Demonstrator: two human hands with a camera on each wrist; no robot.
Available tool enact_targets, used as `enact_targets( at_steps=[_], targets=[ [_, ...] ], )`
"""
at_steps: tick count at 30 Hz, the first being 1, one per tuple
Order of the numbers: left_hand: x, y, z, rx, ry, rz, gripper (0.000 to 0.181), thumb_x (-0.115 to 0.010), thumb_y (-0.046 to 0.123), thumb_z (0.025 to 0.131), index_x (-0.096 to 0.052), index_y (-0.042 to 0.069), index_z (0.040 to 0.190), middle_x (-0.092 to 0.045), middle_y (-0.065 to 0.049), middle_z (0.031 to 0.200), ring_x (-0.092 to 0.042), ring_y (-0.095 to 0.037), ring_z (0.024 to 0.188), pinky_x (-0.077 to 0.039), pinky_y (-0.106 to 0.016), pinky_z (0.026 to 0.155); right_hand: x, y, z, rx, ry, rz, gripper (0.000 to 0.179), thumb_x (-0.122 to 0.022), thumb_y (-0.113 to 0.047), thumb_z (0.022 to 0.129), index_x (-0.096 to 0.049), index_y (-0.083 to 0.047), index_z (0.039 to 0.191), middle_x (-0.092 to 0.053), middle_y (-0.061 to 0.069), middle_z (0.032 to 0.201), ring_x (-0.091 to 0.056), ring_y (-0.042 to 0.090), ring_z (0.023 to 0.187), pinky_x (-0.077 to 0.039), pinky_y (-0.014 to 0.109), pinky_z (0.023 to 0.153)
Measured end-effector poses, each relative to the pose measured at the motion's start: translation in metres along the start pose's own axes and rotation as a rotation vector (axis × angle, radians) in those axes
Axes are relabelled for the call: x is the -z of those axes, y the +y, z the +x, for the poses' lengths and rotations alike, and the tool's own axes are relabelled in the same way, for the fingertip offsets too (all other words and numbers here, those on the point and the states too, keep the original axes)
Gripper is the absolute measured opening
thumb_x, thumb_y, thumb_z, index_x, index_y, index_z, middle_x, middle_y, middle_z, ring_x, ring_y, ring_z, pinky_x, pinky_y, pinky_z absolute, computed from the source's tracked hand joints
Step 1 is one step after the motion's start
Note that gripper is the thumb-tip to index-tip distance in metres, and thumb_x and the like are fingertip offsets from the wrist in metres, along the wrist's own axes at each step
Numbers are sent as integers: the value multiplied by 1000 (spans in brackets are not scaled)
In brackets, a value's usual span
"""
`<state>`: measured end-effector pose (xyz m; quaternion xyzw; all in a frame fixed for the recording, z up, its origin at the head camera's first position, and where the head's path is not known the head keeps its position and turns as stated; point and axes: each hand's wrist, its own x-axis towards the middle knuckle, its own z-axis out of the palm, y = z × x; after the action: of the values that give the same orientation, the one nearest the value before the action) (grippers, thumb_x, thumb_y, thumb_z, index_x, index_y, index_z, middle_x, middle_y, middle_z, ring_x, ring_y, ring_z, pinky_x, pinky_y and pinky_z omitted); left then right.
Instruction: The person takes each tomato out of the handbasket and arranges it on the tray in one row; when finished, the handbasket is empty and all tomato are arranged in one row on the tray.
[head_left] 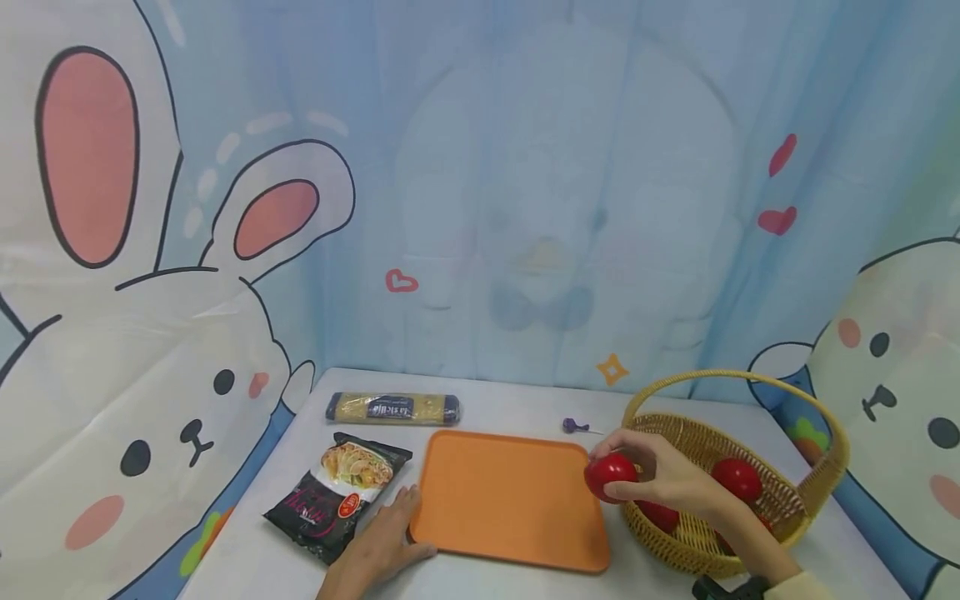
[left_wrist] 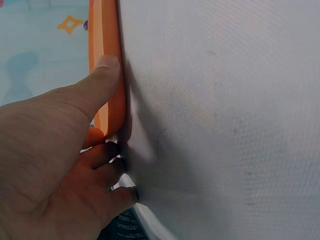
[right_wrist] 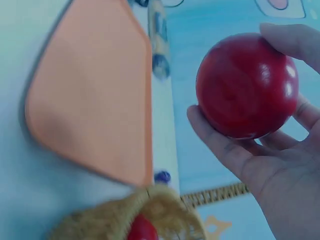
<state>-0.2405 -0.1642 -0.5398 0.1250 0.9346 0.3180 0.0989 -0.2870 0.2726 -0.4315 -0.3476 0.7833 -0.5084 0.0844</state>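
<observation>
Nearest the head camera, the left hand (head_left: pixel 378 550) lies on the white table (head_left: pixel 262 567) at the near left corner of the orange tray (head_left: pixel 510 500). Its fingers are fairly straight and spread on the table, and in the left wrist view the thumb (left_wrist: pixel 97 82) presses against the tray's (left_wrist: pixel 102 60) raised rim without curling round it. Just left of that hand sits a black noodle packet (head_left: pixel 337 496), printed with a picture of a noodle dish, lying flat and at a slant.

On the other side the right hand (head_left: pixel 663 475) grips a red tomato (head_left: pixel 609 475), fingers and thumb curled round it, above the tray's right edge. From the right wrist the tomato (right_wrist: pixel 246 85) is seen smooth and glossy, cradled in the fingers (right_wrist: pixel 222 145), with the tray (right_wrist: pixel 90 95) below it. Just right of the tray stands a wicker basket (head_left: pixel 817 483) with a tall arched handle; the forearm crosses over its near rim, and more red tomatoes (head_left: pixel 737 477) lie inside it.

Farther back, a long packet of dry pasta (head_left: pixel 393 408) lies crosswise beyond the noodle packet, apart from the tray. A small purple object (head_left: pixel 573 426) lies on the table behind the tray's far right corner, too small to identify. Behind the table hangs a pale blue cartoon backdrop (head_left: pixel 525 208) with rabbits and hearts.
</observation>
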Motion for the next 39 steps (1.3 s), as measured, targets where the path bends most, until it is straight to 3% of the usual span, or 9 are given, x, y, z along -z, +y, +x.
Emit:
enact_targets(
  at_steps=[8,16,27,31,35,39],
  targets=[
    [0,-1,1,17,2,2,88,-87,31,92,-44,-5,160,-38,-30,168,-34,-52,156,-30,-71,126,-36,7,20,35,35,106,33,-79,1,93,-63,1,121,-70,11,130,-67,13,120,-67,35,91],
    [-1,-1,3,5,11,29,89,-88,33,91,-45,-4,160,-40,-29,167,-36,-52,155,-32,-72,124,-70,21,40,49,72,120,36,-83,0,88,-62,3,117,-64,33,130,-67,14,118,-66,34,93],
    [-3,-1,5,29,0,-10,88,-88,32,91,-46,-3,160,-39,-28,168,-32,-50,157,-29,-72,126,-113,41,62,53,102,170,47,-85,0,86,-63,8,126,-63,36,128,-69,14,114,-65,29,94],
    [-2,0,5,36,-3,0,89,-88,33,91,-45,-3,160,-39,-28,168,-32,-49,158,-28,-72,126,-128,40,70,-1,117,178,55,-86,-1,85,-61,10,133,-62,36,133,-70,23,118,-61,27,100],
    [-2,-1,4,31,4,5,90,-88,34,91,-45,-3,160,-40,-27,168,-33,-48,158,-29,-72,126,-140,40,79,-70,142,161,66,-88,-1,84,-57,8,142,-63,32,140,-66,36,125,-61,33,106],
    [-3,-2,3,24,17,9,90,-89,35,90,-46,-3,160,-41,-28,167,-34,-49,157,-30,-72,126,-153,44,90,-130,172,98,72,-91,1,80,-58,3,144,-65,26,141,-64,38,127,-61,41,107]
  ],
)
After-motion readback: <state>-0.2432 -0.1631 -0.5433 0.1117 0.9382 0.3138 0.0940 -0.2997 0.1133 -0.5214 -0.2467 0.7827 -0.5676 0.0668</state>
